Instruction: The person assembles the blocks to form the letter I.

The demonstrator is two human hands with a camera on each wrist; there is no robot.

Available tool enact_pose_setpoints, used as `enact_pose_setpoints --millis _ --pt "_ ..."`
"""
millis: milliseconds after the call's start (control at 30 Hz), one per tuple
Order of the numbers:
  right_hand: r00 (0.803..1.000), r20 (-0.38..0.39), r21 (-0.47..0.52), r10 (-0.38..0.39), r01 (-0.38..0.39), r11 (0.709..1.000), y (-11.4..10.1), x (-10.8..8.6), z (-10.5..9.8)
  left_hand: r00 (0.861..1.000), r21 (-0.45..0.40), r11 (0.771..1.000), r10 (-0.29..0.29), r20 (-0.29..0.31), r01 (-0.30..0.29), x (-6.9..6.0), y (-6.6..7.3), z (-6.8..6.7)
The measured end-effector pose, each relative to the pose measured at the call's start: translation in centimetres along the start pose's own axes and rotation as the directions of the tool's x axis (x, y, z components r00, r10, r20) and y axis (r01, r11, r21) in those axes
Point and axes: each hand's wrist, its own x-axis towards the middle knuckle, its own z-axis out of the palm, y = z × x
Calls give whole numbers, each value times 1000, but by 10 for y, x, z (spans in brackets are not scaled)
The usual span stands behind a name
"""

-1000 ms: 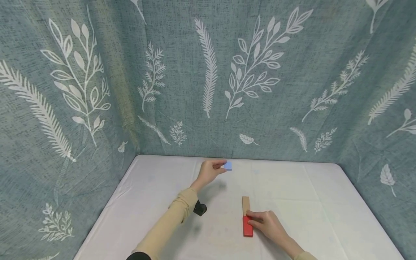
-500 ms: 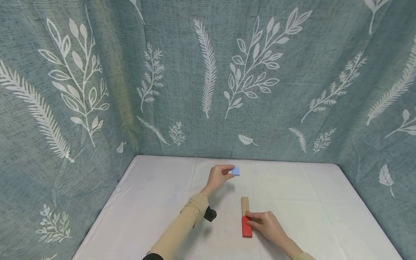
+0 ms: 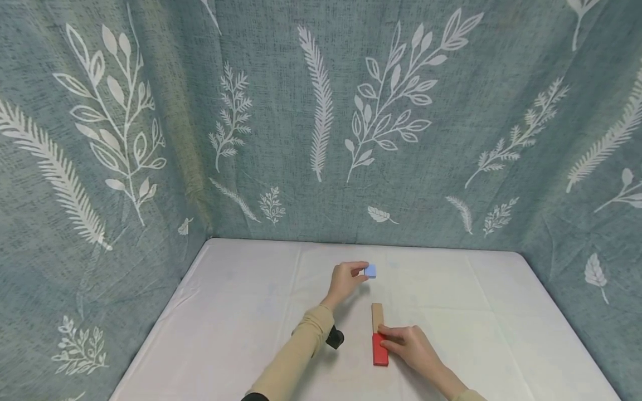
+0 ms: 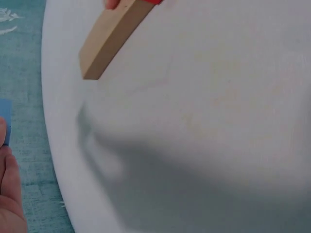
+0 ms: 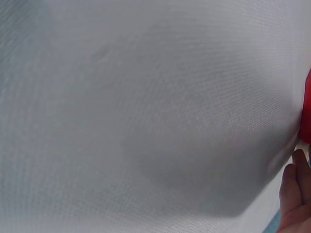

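My left hand pinches a small light-blue block between thumb and fingers, above the table beyond the other blocks. In the left wrist view the blue block shows only partly at the left edge. A plain wooden block lies end to end with a red block, forming a straight bar on the table. My right hand holds this bar near the seam, with thumb and index finger on the red block's upper part and the wooden block's near end. The right wrist view catches just a sliver of the red block.
A white cloth covers the table. Green leaf-patterned curtains hang behind it and along both sides. A black wrist device sits under the left sleeve.
My left hand has carried the blue block to the right and nearer, toward the wooden block's far end. The right hand and the bar have stayed in place.
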Motion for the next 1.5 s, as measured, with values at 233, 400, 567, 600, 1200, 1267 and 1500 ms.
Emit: enact_pose_setpoints --millis 233,400,567,600,1200,1267,1500 --pt "1000 -5 -10 -6 6 1000 0 1 -2 1000 -10 1000 -29 0 29 -6 -4 16" --pt "998 -39 -39 -54 53 998 1 0 0 998 -25 998 -61 10 61 -14 -6 25" --pt "996 -49 -53 -73 70 996 1 0 0 998 -4 998 -64 12 64 -18 -10 31" --pt "996 -47 -51 -70 67 996 0 0 0 998 5 998 -60 7 60 -19 -11 32" --pt "999 -38 -50 -35 33 998 -1 -1 2 999 67 997 -37 -5 37 -26 -22 43" --pt "998 -40 -51 -41 39 998 -1 -1 2 999 72 997 -34 1 34 -26 -22 43" --pt "999 -31 -48 -38 36 998 -2 -1 0 1000 101 995 -19 -1 19 -25 -26 45"
